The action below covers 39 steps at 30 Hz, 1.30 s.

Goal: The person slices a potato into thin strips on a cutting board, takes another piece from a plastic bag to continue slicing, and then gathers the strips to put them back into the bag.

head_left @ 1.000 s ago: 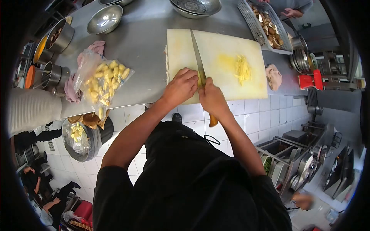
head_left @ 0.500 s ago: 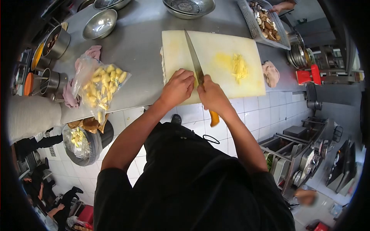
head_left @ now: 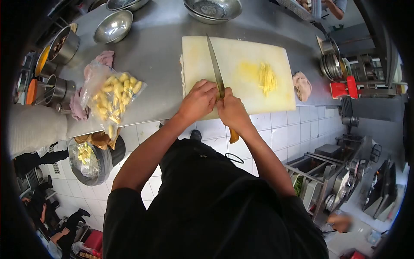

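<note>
My right hand is wrapped round the wooden handle of a long kitchen knife, whose blade points away across the white cutting board. Close against the blade's left side, my left hand rests on the board with its fingers curled down. Whatever lies under those fingers is hidden. A small pile of thin yellow strips sits on the right half of the board. To the left, a clear plastic bag holds several peeled yellow pieces on the steel table.
Metal bowls stand at the back of the steel table. A pink cloth lies right of the board. Another person's hand is by a white basket at the far right. Below the table's left edge stands a lined bin.
The basket of cut mushrooms has moved away toward the top edge with the other person's hand. My right hand and the knife handle have shifted slightly left, closer to my left hand.
</note>
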Available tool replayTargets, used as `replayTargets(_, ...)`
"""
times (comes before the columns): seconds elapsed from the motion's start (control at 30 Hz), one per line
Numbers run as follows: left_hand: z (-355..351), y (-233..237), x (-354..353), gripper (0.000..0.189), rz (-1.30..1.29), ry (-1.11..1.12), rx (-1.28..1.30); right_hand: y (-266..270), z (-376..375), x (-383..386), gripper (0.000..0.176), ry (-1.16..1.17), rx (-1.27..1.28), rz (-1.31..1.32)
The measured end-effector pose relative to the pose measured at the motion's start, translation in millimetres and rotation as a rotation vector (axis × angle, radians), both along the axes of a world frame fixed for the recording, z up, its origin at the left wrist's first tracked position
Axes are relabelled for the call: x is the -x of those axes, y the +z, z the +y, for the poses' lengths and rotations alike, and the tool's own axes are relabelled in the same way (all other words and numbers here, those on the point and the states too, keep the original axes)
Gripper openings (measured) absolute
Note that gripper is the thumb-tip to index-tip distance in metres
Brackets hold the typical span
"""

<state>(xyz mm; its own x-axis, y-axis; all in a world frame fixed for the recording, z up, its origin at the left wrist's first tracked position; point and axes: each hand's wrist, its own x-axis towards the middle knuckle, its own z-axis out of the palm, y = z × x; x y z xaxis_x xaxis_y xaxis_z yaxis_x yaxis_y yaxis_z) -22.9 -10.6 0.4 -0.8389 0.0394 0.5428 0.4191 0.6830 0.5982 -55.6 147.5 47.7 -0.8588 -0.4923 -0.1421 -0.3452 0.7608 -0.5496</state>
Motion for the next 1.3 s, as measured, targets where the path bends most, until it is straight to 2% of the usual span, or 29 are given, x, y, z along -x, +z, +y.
replayTargets(0.07,1,-2,-4,0.017,-0.027,-0.016,0.010,-9,1,7,0.018,0.017,0.032,0.027)
replayTargets(0.17,0,1,2,0.019,-0.032,0.004,-0.005,9,-3,8,0.018,-0.079,0.030,-0.186)
replayTargets(0.27,1,7,-4,0.023,0.035,0.022,-0.028,18,-4,7,0.025,-0.095,0.048,-0.269)
replayTargets(0.43,-22,18,-15,0.031,0.041,0.037,0.013,21,-5,6,0.023,-0.120,0.030,-0.289)
replayTargets(0.67,-22,12,-10,0.037,-0.073,-0.139,0.161,25,-9,5,0.023,-0.135,-0.010,-0.294)
replayTargets(0.97,-23,5,-6,0.033,-0.044,-0.154,0.231,39,0,-10,0.020,-0.076,-0.082,-0.220)
replayTargets(1.07,-21,2,-6,0.032,-0.032,-0.144,0.216,-2,-1,-5,0.020,0.009,-0.032,0.055)
replayTargets(1.2,-22,4,-5,0.031,-0.036,-0.162,0.227,22,-2,4,0.021,-0.070,-0.020,-0.215)
replayTargets(1.3,-22,0,-5,0.030,-0.013,-0.147,0.218,37,0,-11,0.021,-0.080,-0.066,-0.221)
